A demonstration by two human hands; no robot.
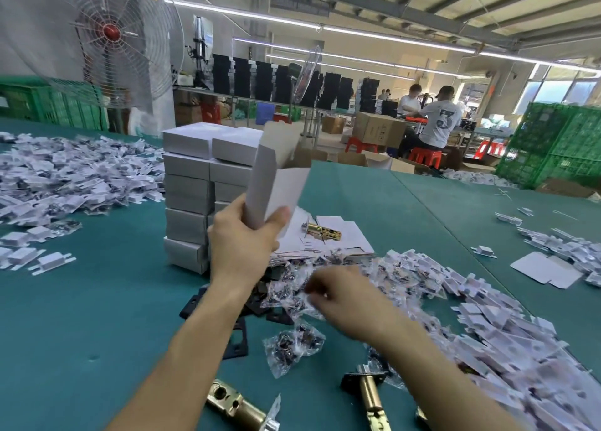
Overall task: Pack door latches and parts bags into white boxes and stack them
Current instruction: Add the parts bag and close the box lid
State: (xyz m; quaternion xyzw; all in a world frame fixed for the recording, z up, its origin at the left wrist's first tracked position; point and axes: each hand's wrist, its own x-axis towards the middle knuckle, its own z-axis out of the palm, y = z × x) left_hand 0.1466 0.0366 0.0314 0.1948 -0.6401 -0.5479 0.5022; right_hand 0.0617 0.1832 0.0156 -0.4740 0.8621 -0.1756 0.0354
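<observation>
Head view. Holds an open white box (276, 183) up in the left hand (242, 235), thumb and fingers curled round its lower end, the open mouth tilted up and away. Keeps it above the green worktop (97, 316), just in front of the stack of closed white boxes (192, 183), two columns side by side.

Has the right hand (341, 297) low over the heap of parts bags (328, 268), fingers bent down into the plastic. Too blurred to tell whether pinching a bag or released.

Shows one parts bag (292, 342) lying apart, nearer the body, beside black plates (235, 342) partly under the left forearm. Shows a brass door latch (322, 230) resting on flat box blanks (344, 238) behind the heap, and two more latches at the bottom edge, one near the left arm (234, 404), one near the right arm (370, 395).

Shows piles of white card inserts on the far left (65, 176) and along the right (504, 333). Beyond the worktop: a large fan (110, 33), green crates (553, 144), seated people (435, 118).
</observation>
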